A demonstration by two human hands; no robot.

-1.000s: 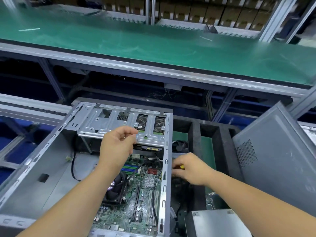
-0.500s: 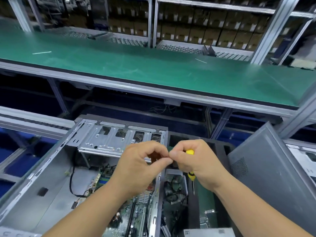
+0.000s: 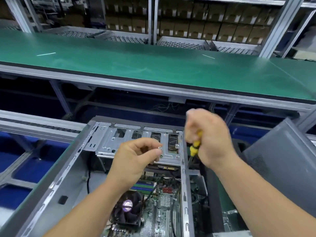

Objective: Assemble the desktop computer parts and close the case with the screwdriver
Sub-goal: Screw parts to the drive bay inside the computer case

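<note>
The open computer case (image 3: 56,190) lies on its side in the lower middle of the view, its inside facing up. At the far end sits the silver drive cage (image 3: 136,144) with several cut-outs; nearer the camera the motherboard (image 3: 160,211) shows, with a black CPU fan (image 3: 127,212) carrying a purple centre label, blue and green memory slots (image 3: 142,186) and a small red connector block (image 3: 167,190). A black cable (image 3: 88,182) runs down the case floor on the left. The left hand (image 3: 135,161) hovers over the drive cage, its thumb and forefinger pinching a small silver screw (image 3: 160,148). The right hand (image 3: 207,139), blurred, is raised just beside the right wall of the case and clenched round the yellow handle of a screwdriver (image 3: 195,146), whose dark shaft points down along that wall; the tip cannot be made out. The two hands are near each other but apart. To the right, a grey side panel (image 3: 280,168) with a perforated vent patch leans tilted, just beside dark foam packing (image 3: 213,202). Behind the case runs a long tabletop (image 3: 153,69) covered with a green mat, on a metal frame, and beyond it stand racks of brown cardboard boxes (image 3: 213,23).
</note>
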